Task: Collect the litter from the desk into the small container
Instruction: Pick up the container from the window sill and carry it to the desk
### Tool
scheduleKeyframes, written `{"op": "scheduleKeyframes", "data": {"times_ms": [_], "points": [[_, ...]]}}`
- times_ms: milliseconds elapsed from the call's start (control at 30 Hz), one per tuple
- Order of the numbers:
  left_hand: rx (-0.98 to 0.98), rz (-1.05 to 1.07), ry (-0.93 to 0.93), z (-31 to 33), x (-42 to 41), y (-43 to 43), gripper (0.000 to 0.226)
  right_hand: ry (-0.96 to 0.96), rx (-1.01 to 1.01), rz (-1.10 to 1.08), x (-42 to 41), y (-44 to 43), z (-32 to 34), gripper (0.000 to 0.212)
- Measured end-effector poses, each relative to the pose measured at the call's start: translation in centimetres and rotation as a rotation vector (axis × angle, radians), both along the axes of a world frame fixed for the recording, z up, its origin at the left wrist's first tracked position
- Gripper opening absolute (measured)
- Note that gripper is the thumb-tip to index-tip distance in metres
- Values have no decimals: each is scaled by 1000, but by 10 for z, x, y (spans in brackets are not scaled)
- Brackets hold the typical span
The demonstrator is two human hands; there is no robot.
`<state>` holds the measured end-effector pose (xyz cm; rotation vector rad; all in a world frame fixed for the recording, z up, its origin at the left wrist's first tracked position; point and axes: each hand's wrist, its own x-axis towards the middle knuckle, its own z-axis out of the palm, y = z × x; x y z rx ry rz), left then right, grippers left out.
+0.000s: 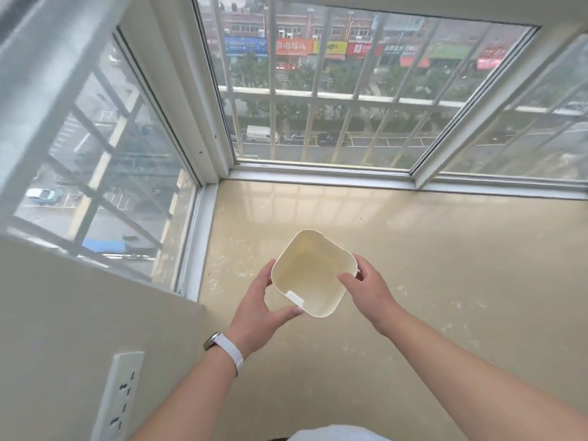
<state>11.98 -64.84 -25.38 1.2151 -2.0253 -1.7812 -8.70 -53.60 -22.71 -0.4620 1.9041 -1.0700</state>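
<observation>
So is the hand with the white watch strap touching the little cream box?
Touching. The head view shows the left hand with its thumb against the near corner of the small cream square plastic container and its fingers on the left side wall.

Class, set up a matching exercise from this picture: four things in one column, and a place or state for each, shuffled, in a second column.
Things:
1. small container
2. watch
3. wall socket
4. white van

Places or states:
A. on the street, seen through the window bars
B. on the wall at lower left
C. on the left wrist
D. held between the left hand and the right hand, open and empty

Pairs: 1-D, 2-C, 3-B, 4-A
</observation>
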Motion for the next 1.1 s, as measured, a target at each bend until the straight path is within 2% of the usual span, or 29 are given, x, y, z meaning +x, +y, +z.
{"op": "scheduleKeyframes", "data": {"times_ms": [233,367,567,900,1100], "points": [[-64,-53,57,41,16,28,99,59,-61,15,25,49,46,33],[-67,-50,127,60,27,44,104,68,-98,2,42,76,64,30],[-49,-65,196,77,36,73,101,101,-159,-64,60,109,86,35],[-79,-115,212,95,35,117,99,137,-198,-73,62,161,104,31],[-120,-111,214,120,14,160,92,159,-289,-114,47,208,119,32]]}}
